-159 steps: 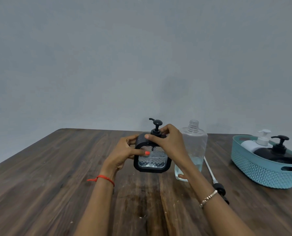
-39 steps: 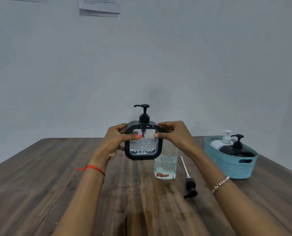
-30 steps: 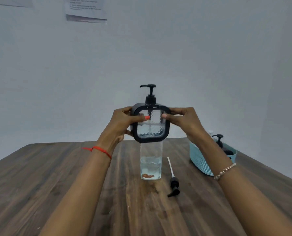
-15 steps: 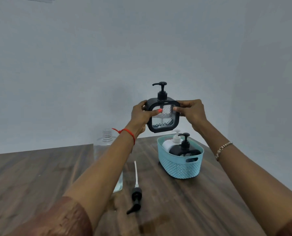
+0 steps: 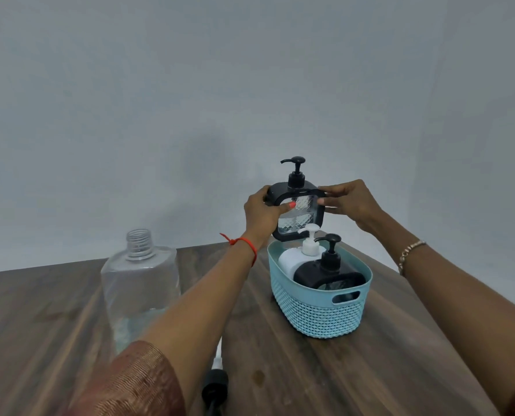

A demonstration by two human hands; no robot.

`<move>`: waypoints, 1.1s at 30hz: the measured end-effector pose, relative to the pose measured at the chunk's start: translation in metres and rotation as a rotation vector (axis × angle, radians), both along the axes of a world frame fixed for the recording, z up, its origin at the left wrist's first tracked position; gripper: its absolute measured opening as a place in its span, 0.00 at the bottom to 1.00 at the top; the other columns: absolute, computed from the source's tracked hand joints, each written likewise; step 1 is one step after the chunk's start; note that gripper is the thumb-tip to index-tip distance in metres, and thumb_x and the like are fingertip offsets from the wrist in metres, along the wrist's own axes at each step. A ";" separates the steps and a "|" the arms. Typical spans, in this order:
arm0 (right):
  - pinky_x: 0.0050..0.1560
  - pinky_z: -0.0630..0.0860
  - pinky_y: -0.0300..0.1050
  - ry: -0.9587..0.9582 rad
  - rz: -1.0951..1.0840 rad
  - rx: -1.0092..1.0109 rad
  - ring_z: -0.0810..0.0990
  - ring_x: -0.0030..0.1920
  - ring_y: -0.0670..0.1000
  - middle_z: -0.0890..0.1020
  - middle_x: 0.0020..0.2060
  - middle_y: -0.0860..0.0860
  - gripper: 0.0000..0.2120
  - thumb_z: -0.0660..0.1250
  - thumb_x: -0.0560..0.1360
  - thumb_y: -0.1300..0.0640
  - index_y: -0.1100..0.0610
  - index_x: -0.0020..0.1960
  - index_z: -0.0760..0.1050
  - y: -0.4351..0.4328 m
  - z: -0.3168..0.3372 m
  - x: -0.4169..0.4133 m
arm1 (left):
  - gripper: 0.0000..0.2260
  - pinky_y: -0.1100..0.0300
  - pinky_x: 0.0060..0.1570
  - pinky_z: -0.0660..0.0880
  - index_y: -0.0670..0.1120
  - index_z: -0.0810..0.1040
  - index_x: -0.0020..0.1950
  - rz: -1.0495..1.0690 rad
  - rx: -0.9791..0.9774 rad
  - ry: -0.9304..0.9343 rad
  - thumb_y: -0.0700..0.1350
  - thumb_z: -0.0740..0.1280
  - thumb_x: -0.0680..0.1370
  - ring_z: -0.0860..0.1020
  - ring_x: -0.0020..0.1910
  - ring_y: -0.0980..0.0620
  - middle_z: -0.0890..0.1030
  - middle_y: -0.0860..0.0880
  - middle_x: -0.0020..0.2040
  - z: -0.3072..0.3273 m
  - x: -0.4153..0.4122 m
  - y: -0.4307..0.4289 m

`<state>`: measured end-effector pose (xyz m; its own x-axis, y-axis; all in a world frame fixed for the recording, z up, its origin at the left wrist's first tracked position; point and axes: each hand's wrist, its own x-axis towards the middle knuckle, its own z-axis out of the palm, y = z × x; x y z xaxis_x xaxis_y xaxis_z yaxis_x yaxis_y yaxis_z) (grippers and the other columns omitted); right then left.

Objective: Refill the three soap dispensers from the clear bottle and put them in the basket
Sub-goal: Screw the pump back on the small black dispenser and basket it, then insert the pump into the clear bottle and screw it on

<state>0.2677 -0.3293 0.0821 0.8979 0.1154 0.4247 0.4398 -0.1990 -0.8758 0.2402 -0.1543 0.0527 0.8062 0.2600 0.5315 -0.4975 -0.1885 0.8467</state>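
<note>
The left hand [image 5: 262, 213] and right hand [image 5: 350, 204] are gripping opposite edges of a square black-framed soap dispenser [image 5: 305, 210], holding it upright above the far end of a teal basket [image 5: 319, 316]. A white dispenser [image 5: 292, 259] and black dispenser [image 5: 325, 273] are sitting inside. The uncapped clear bottle [image 5: 140, 283] is standing to the left.

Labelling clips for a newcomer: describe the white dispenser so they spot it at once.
On the wooden table stands a teal basket. Inside, behind a black dispenser, sits the white dispenser; it alone has a white body and pump.
</note>
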 end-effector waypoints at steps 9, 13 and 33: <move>0.35 0.80 0.36 0.074 0.023 0.019 0.83 0.30 0.45 0.84 0.29 0.46 0.18 0.70 0.67 0.73 0.68 0.56 0.77 -0.018 -0.034 0.012 | 0.16 0.58 0.51 0.78 0.40 0.80 0.56 -0.053 0.079 0.068 0.37 0.74 0.69 0.79 0.45 0.50 0.81 0.46 0.47 -0.021 0.001 -0.004; 0.32 0.78 0.33 0.079 0.010 -0.077 0.82 0.28 0.43 0.83 0.33 0.52 0.17 0.70 0.67 0.74 0.67 0.55 0.78 -0.019 -0.037 0.006 | 0.14 0.62 0.46 0.76 0.41 0.81 0.56 -0.067 0.083 0.141 0.38 0.73 0.70 0.79 0.44 0.52 0.82 0.47 0.47 -0.033 -0.003 -0.005; 0.58 0.64 0.51 0.023 -0.218 -0.949 0.70 0.56 0.57 0.75 0.53 0.60 0.11 0.58 0.76 0.63 0.58 0.54 0.78 -0.016 -0.062 0.004 | 0.25 0.35 0.68 0.34 0.45 0.62 0.74 0.001 0.639 0.470 0.56 0.52 0.81 0.35 0.76 0.47 0.43 0.49 0.78 -0.069 -0.014 -0.006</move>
